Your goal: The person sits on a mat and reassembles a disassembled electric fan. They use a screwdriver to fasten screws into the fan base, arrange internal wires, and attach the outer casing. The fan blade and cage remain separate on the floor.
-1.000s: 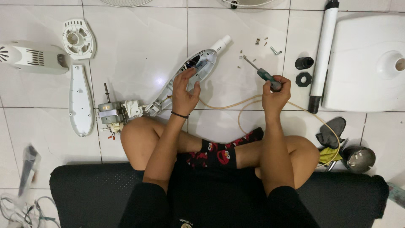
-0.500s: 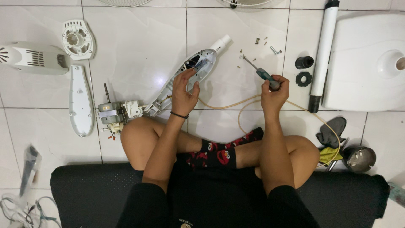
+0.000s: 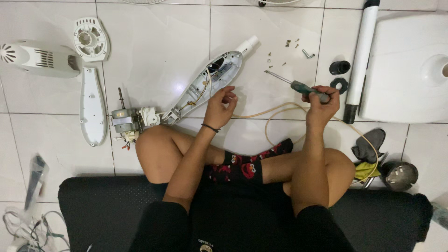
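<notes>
— What have I got in each hand?

— Your right hand (image 3: 321, 103) is closed around the green handle of a screwdriver (image 3: 294, 85). Its metal shaft points up and to the left, with the tip lifted clear of the floor tiles. Your left hand (image 3: 219, 106) holds nothing: the fingers are loosely curled and half open, hovering just beside the lower right edge of the open fan neck housing (image 3: 205, 85), apart from it.

— And where does that housing lie?

— It lies slantwise on the white tile floor (image 3: 158, 51), open side up, with wiring showing inside. Its narrow white end points up and right; its lower end meets the motor (image 3: 126, 122) by your left knee. A beige cord (image 3: 275, 114) loops across the floor between your hands.

— What else is around me?

— Loose screws (image 3: 291, 44) are scattered above the screwdriver tip. To the right are two black ring caps (image 3: 339, 74), a white pole (image 3: 363, 51) and the white fan base (image 3: 410, 70). To the left lie a long white cover (image 3: 91, 106), a round vented piece (image 3: 90, 39) and the motor shell (image 3: 39, 58).
</notes>
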